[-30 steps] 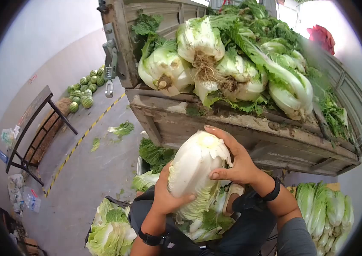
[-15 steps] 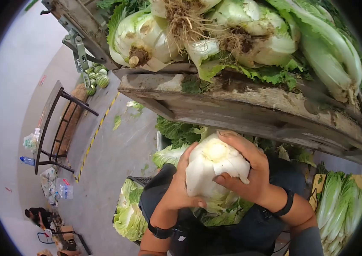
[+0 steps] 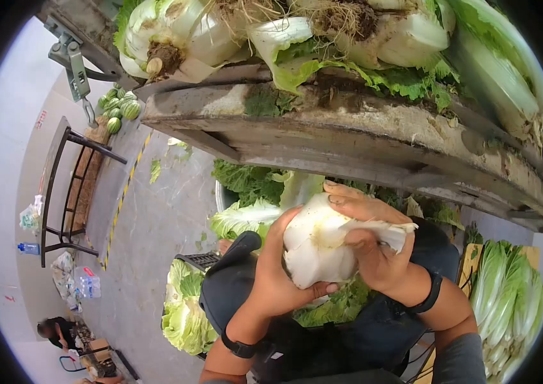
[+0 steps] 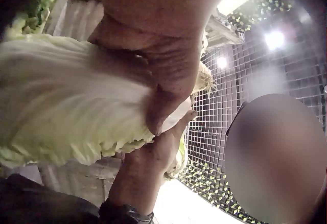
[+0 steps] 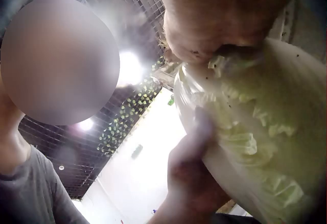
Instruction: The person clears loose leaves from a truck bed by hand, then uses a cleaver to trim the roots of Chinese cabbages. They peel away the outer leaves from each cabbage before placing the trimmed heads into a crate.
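A pale napa cabbage (image 3: 319, 246) is held over the person's lap, its cut base turned up toward the head camera. The left hand (image 3: 276, 272) grips its left side, thumb along the lower front. At the right, the right hand (image 3: 383, 256) pinches an outer leaf (image 3: 388, 229) that stands out from the base, its torn edge showing between thumb and fingers. In the left wrist view the cabbage's leafy body (image 4: 66, 101) stretches left from the left hand (image 4: 158, 55). Frilled leaf edges (image 5: 245, 142) hang along it in the right wrist view.
A truck bed's wooden edge (image 3: 348, 128) crosses above the hands, bearing several rooted cabbages (image 3: 188, 38). Loose leaves (image 3: 246, 217) fill a tub beyond the left knee. Trimmed cabbage (image 3: 185, 313) lies at left, long-leaved greens (image 3: 508, 301) at right. A bench (image 3: 70, 192) stands farther left.
The head view has tipped down, bringing the truck edge closer. The cabbage has turned base-up, and the right hand has drawn an outer leaf away from the base toward the right.
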Motion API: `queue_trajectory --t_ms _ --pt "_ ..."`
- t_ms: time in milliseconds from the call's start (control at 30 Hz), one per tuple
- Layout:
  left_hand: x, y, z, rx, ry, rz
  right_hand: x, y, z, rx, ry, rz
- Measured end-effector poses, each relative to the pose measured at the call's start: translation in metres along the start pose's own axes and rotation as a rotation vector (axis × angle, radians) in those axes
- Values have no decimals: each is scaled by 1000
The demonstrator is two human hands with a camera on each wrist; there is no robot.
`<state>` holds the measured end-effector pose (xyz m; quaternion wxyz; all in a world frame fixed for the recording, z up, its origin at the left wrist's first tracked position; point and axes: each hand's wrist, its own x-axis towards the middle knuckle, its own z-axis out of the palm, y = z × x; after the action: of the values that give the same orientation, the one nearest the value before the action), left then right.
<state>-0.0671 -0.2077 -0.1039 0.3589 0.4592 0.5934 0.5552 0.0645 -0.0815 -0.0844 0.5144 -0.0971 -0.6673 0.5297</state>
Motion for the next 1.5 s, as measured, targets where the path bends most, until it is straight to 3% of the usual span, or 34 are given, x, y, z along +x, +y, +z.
queue_trajectory --t_ms 33,133,233,267,333,500,600,700,800,900,1033,1133,1233,1333,1433,1500 --pt "-1 -1 -1 7 4 29 -1 0 2 -1 33 -14" --pt "-1 3 -2 184 14 137 -5 -8 4 118 210 410" --pt "-4 7 -8 221 1 148 13 -20 3 117 192 506" --pt "-3 8 -10 201 6 142 19 -25 3 147 222 614" --pt "-8 8 -13 161 20 113 23 -13 -5 47 138 625" --pt "-11 -1 -20 -257 92 -10 25 -8 -20 -258 -155 702" --pt "-12 6 -19 -384 113 -67 21 -5 -20 -277 -186 631" --pt "-14 -3 -25 -215 113 -3 26 -14 -17 56 -148 621" --pt "-13 -3 -29 -46 82 97 23 -12 -17 196 -366 549" --pt "-11 6 -27 -7 49 123 22 -13 -8 -65 -579 354" --pt "-12 7 -27 -4 36 90 23 -11 -7 -144 -592 377" --pt "-13 13 -28 -105 8 104 14 -13 -2 -78 -498 376" --pt "-15 17 -30 -1 17 150 7 -14 0 -106 -438 270" --pt "-16 17 -36 253 124 266 3 -16 5 -94 -286 304" --pt "-21 17 -28 -170 196 97 1 -12 5 -308 -245 222" --pt "-16 10 -29 -93 131 160 1 -11 7 -412 -245 170"
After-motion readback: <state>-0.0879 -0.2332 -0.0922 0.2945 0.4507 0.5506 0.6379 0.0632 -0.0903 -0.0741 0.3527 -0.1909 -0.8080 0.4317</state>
